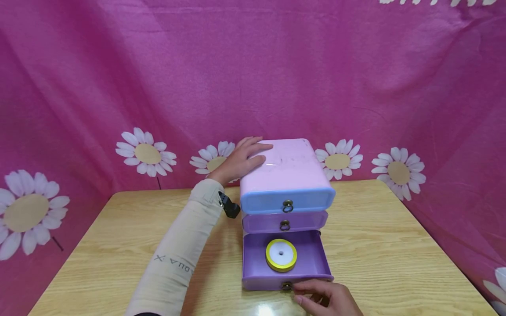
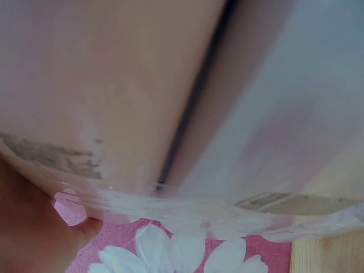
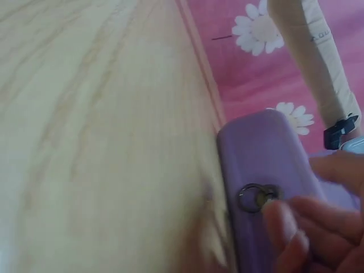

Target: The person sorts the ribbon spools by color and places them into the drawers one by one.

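A small chest of drawers with a pink top (image 1: 290, 169) stands on the table. Its blue top drawer (image 1: 262, 202) and purple middle drawer (image 1: 261, 223) are closed. The purple bottom drawer (image 1: 312, 254) is pulled out, and a yellow-rimmed spool (image 1: 281, 255) with a white face lies flat inside. My left hand (image 1: 247, 157) rests on the left side of the pink top, fingers extended. Beside the bottom drawer's ring pull (image 3: 249, 198) is my right hand (image 1: 326, 296), its fingers loosely bent. The ring hangs down, with the fingertips (image 3: 277, 219) close against its mount; no grip shows.
The wooden table (image 1: 379, 245) extends on both sides of the chest. A pink cloth (image 1: 253, 74) with white daisies hangs behind and at the sides. A black wrist device (image 1: 229, 206) on the left sleeve sits close to the chest's left side.
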The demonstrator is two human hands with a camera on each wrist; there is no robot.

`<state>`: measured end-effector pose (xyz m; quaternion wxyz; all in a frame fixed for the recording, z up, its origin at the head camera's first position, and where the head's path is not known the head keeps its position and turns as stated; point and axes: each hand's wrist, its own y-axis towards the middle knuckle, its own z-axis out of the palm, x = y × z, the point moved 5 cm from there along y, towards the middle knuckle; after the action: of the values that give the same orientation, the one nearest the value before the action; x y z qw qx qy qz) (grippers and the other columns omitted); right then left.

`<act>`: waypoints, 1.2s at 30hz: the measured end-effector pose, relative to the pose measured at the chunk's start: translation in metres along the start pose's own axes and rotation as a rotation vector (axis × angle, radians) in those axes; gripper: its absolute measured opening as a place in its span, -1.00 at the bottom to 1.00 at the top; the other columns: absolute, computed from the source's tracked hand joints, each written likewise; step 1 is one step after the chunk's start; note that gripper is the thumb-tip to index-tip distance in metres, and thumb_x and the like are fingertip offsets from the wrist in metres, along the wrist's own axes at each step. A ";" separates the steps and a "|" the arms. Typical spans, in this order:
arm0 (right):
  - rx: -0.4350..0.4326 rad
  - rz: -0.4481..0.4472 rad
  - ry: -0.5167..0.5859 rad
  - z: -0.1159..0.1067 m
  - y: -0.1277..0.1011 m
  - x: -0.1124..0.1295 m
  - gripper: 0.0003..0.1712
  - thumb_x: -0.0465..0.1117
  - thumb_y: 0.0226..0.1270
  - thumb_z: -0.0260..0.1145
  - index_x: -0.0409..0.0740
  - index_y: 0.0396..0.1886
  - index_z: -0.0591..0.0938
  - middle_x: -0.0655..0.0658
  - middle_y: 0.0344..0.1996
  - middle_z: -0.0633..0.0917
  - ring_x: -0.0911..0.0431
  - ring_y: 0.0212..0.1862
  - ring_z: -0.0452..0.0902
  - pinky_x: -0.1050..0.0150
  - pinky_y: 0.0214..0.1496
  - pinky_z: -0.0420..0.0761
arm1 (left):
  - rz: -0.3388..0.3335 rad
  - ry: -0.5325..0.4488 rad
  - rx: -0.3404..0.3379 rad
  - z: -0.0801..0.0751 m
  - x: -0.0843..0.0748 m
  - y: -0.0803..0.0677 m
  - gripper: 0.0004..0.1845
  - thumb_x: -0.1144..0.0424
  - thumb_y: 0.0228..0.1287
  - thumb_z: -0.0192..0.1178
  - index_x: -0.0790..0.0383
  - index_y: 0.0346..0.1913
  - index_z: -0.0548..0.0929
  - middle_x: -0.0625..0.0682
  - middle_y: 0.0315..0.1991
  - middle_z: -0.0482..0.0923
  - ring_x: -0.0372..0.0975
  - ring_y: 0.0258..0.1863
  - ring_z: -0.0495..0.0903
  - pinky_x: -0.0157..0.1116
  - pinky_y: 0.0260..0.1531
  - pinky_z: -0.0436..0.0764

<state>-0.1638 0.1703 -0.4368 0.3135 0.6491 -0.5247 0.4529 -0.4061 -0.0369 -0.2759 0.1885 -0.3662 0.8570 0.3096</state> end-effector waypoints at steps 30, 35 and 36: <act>0.131 0.139 0.436 0.022 0.011 -0.037 -0.48 -0.17 0.25 0.38 -0.53 0.02 0.56 -0.29 -0.14 0.72 0.01 -0.20 0.70 0.18 -0.18 0.68 | -0.037 0.000 0.006 0.002 0.001 0.000 -0.53 0.10 0.40 0.02 -0.01 0.35 0.46 0.08 0.48 0.11 -0.10 0.48 -0.09 0.04 0.41 -0.05; 0.100 0.130 0.387 0.023 0.011 -0.036 -0.52 -0.15 0.23 0.39 -0.51 -0.05 0.62 -0.25 -0.24 0.75 0.07 -0.31 0.70 0.27 -0.27 0.67 | -0.035 0.000 0.006 0.002 0.000 0.000 -0.53 0.10 0.39 0.02 0.01 0.34 0.47 0.09 0.48 0.11 -0.09 0.48 -0.10 0.04 0.40 -0.05; 0.093 0.118 0.377 0.023 0.011 -0.035 -0.53 -0.16 0.23 0.39 -0.52 -0.06 0.62 -0.25 -0.26 0.75 0.09 -0.33 0.70 0.28 -0.28 0.67 | -0.034 0.000 0.006 0.002 0.000 0.000 -0.53 0.10 0.40 0.02 0.01 0.34 0.47 0.09 0.48 0.10 -0.08 0.49 -0.10 0.05 0.41 -0.05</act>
<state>-0.1696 0.1613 -0.4782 0.3485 0.5348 -0.4724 0.6077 -0.4056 -0.0358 -0.2773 0.1949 -0.3803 0.8516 0.3036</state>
